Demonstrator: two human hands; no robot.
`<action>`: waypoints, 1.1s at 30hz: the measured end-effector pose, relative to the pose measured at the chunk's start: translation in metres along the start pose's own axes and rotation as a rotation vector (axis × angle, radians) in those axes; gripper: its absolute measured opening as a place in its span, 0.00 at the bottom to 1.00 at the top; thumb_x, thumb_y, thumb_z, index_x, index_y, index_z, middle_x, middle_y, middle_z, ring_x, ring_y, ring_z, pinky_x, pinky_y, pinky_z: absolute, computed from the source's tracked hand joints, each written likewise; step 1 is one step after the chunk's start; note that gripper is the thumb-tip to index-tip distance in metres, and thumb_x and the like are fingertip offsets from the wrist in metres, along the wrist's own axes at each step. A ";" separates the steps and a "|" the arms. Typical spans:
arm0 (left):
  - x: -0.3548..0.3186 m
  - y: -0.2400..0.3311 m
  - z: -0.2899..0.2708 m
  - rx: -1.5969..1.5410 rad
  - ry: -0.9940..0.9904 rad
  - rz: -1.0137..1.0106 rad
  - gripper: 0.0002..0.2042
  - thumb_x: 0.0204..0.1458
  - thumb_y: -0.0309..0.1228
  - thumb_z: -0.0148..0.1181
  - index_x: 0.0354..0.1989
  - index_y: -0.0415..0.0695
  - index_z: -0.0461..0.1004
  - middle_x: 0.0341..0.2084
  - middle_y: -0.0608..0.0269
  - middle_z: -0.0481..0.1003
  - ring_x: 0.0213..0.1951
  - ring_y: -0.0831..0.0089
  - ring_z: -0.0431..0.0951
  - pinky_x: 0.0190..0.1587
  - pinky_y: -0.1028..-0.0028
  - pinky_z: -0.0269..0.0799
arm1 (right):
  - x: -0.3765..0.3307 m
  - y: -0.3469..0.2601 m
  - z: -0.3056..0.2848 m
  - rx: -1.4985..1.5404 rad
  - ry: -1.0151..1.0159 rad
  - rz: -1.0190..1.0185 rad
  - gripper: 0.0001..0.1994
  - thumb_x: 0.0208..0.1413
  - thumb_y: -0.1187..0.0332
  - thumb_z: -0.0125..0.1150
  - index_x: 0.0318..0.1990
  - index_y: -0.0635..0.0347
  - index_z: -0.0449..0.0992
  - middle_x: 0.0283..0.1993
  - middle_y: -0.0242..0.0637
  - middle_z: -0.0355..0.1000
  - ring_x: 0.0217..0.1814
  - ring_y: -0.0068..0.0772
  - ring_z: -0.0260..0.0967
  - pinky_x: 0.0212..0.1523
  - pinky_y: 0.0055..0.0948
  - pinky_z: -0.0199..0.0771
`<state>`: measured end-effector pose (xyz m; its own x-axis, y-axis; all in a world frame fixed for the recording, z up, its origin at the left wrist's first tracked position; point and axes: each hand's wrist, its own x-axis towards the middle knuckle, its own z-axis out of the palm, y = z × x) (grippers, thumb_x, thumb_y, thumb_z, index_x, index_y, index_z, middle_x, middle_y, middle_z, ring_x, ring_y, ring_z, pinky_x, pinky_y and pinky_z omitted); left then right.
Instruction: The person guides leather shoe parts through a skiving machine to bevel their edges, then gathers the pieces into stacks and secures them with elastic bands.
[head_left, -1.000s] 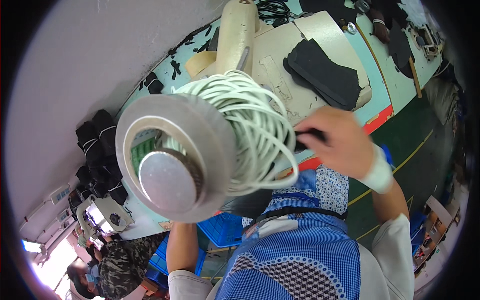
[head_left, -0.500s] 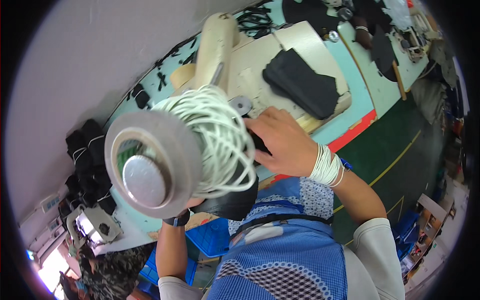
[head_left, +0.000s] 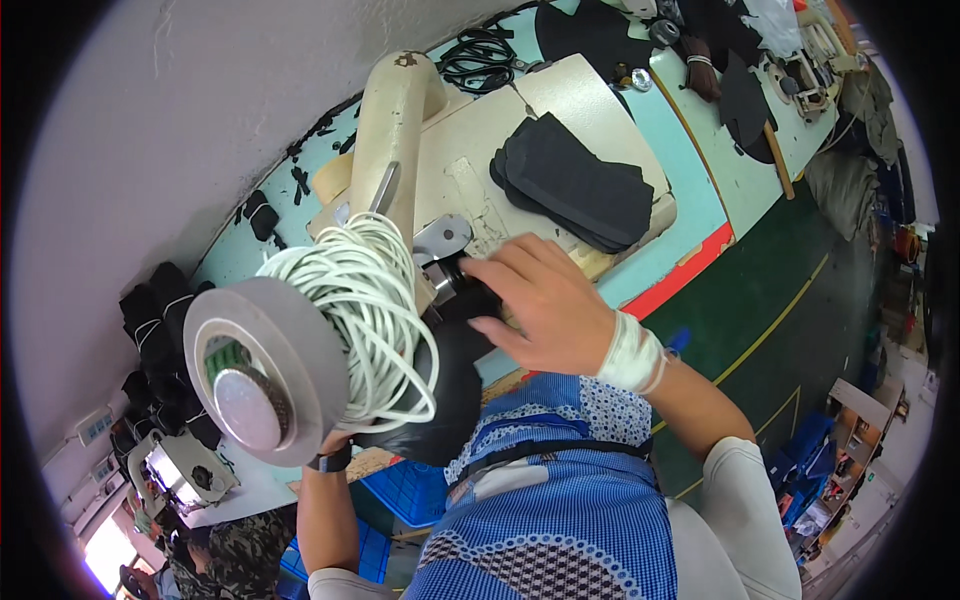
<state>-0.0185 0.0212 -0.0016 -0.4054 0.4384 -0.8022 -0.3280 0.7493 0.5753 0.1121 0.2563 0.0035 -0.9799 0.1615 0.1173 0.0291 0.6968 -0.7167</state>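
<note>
Black piece [head_left: 450, 395], head view: at table's [head_left: 690, 190] front edge, beside sewing machine [head_left: 395, 130]. Right hand [head_left: 548, 312]: thumb and forefinger parted, near it; contact unclear. Left hand [head_left: 338, 440]: mostly hidden, grip untellable. Apparent step: positioning; next, steady two-handed guidance called for.

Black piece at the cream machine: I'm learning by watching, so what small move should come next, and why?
Perhaps steady the black piece with the right hand: that hand is at the piece's upper edge, close to metal parts of the cream machine, while the left hand is mostly hidden.
</note>
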 end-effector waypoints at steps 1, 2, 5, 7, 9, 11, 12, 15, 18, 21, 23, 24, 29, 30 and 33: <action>0.002 0.003 0.003 0.138 -0.007 0.090 0.13 0.59 0.32 0.59 0.28 0.34 0.79 0.17 0.74 0.73 0.20 0.86 0.67 0.22 0.80 0.60 | 0.008 -0.002 0.002 -0.025 -0.037 -0.013 0.20 0.43 0.70 0.67 0.46 0.65 0.73 0.38 0.41 0.72 0.45 0.44 0.68 0.45 0.39 0.68; 0.004 -0.004 0.003 0.140 -0.010 0.090 0.13 0.59 0.32 0.59 0.28 0.34 0.79 0.17 0.74 0.73 0.20 0.86 0.67 0.22 0.80 0.60 | 0.012 -0.001 0.001 -0.053 -0.073 -0.023 0.20 0.44 0.69 0.67 0.46 0.64 0.72 0.37 0.41 0.72 0.47 0.42 0.66 0.46 0.38 0.67; -0.001 -0.035 -0.001 -0.146 0.056 0.313 0.08 0.54 0.29 0.63 0.33 0.35 0.78 0.26 0.68 0.77 0.26 0.84 0.72 0.31 0.81 0.67 | -0.004 0.011 -0.024 0.116 -0.153 0.022 0.12 0.45 0.71 0.66 0.39 0.64 0.77 0.32 0.40 0.72 0.40 0.44 0.69 0.42 0.40 0.68; -0.011 -0.023 -0.012 -0.268 -0.072 0.200 0.07 0.54 0.28 0.63 0.33 0.36 0.78 0.28 0.67 0.78 0.29 0.83 0.73 0.34 0.82 0.68 | -0.017 0.011 -0.052 0.342 -0.181 0.158 0.04 0.47 0.72 0.64 0.31 0.62 0.79 0.28 0.40 0.73 0.34 0.45 0.71 0.39 0.40 0.69; -0.013 -0.034 -0.019 -0.281 -0.066 0.208 0.07 0.55 0.28 0.62 0.34 0.36 0.78 0.28 0.68 0.78 0.29 0.84 0.73 0.34 0.82 0.68 | -0.023 0.013 -0.065 0.417 -0.253 0.145 0.04 0.48 0.72 0.64 0.31 0.61 0.80 0.29 0.39 0.73 0.37 0.44 0.71 0.41 0.40 0.69; -0.009 -0.043 -0.019 -0.345 0.183 0.134 0.08 0.57 0.29 0.60 0.33 0.36 0.78 0.26 0.69 0.77 0.27 0.85 0.72 0.33 0.82 0.67 | -0.021 0.015 -0.058 0.527 -0.306 0.049 0.04 0.47 0.70 0.66 0.31 0.58 0.81 0.32 0.37 0.73 0.42 0.42 0.71 0.46 0.38 0.68; -0.003 -0.046 -0.016 -0.346 0.173 0.140 0.08 0.57 0.29 0.60 0.33 0.36 0.78 0.26 0.69 0.77 0.27 0.85 0.72 0.33 0.82 0.67 | -0.015 0.013 -0.044 0.517 -0.301 0.054 0.04 0.47 0.70 0.66 0.31 0.58 0.81 0.32 0.37 0.73 0.42 0.42 0.71 0.46 0.38 0.68; 0.013 -0.057 -0.006 -0.008 0.099 0.204 0.07 0.58 0.28 0.60 0.33 0.36 0.78 0.26 0.69 0.78 0.27 0.86 0.72 0.31 0.82 0.67 | 0.001 0.009 -0.011 0.213 -0.064 -0.160 0.04 0.46 0.70 0.66 0.31 0.57 0.80 0.33 0.36 0.73 0.45 0.41 0.70 0.48 0.38 0.67; 0.008 -0.054 -0.008 -0.086 0.072 0.256 0.06 0.57 0.26 0.61 0.36 0.35 0.78 0.28 0.67 0.79 0.27 0.85 0.73 0.30 0.81 0.68 | -0.003 0.011 -0.007 0.137 -0.108 -0.003 0.08 0.46 0.70 0.66 0.36 0.59 0.78 0.32 0.40 0.72 0.38 0.45 0.71 0.43 0.39 0.70; -0.009 -0.043 -0.019 -0.353 -0.030 0.169 0.07 0.54 0.26 0.63 0.37 0.36 0.77 0.31 0.65 0.78 0.30 0.82 0.74 0.33 0.80 0.68 | -0.020 0.002 -0.046 0.379 -0.107 0.324 0.12 0.47 0.75 0.66 0.41 0.64 0.76 0.33 0.46 0.74 0.35 0.49 0.73 0.35 0.37 0.72; -0.007 -0.057 -0.025 -0.276 -0.003 0.242 0.08 0.53 0.28 0.64 0.38 0.38 0.77 0.32 0.67 0.76 0.34 0.80 0.74 0.37 0.79 0.69 | -0.030 0.016 -0.076 0.236 -0.219 0.145 0.07 0.47 0.77 0.65 0.36 0.65 0.79 0.31 0.43 0.74 0.33 0.42 0.73 0.34 0.34 0.71; -0.010 -0.056 -0.028 -0.025 0.119 0.437 0.07 0.55 0.30 0.63 0.37 0.39 0.77 0.35 0.67 0.76 0.35 0.81 0.73 0.37 0.77 0.68 | -0.031 0.016 -0.084 0.327 -0.293 0.188 0.06 0.46 0.77 0.66 0.34 0.64 0.80 0.30 0.42 0.73 0.32 0.41 0.72 0.35 0.32 0.71; 0.009 -0.051 -0.004 -0.013 0.093 0.219 0.10 0.58 0.34 0.62 0.36 0.39 0.79 0.28 0.70 0.76 0.29 0.83 0.71 0.31 0.78 0.66 | -0.008 0.014 -0.038 0.293 -0.262 -0.023 0.06 0.46 0.74 0.65 0.34 0.61 0.78 0.38 0.39 0.72 0.47 0.43 0.68 0.49 0.38 0.66; 0.005 -0.028 0.000 0.071 0.019 0.103 0.11 0.58 0.35 0.61 0.35 0.37 0.79 0.23 0.72 0.76 0.25 0.85 0.70 0.27 0.77 0.65 | 0.000 0.010 -0.026 0.252 -0.212 -0.108 0.07 0.46 0.74 0.65 0.34 0.60 0.78 0.40 0.39 0.72 0.49 0.43 0.67 0.51 0.39 0.65; -0.006 0.009 0.014 0.163 0.063 -0.052 0.12 0.56 0.35 0.63 0.33 0.35 0.79 0.24 0.70 0.77 0.26 0.85 0.71 0.27 0.79 0.66 | -0.007 0.004 -0.015 -0.020 -0.268 0.043 0.12 0.48 0.74 0.64 0.42 0.60 0.76 0.42 0.40 0.72 0.50 0.45 0.67 0.52 0.39 0.66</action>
<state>-0.0070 0.0329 0.0059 -0.4456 0.3687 -0.8158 -0.2099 0.8428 0.4956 0.1218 0.2679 0.0101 -0.9948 0.0023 -0.1013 0.0732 0.7073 -0.7031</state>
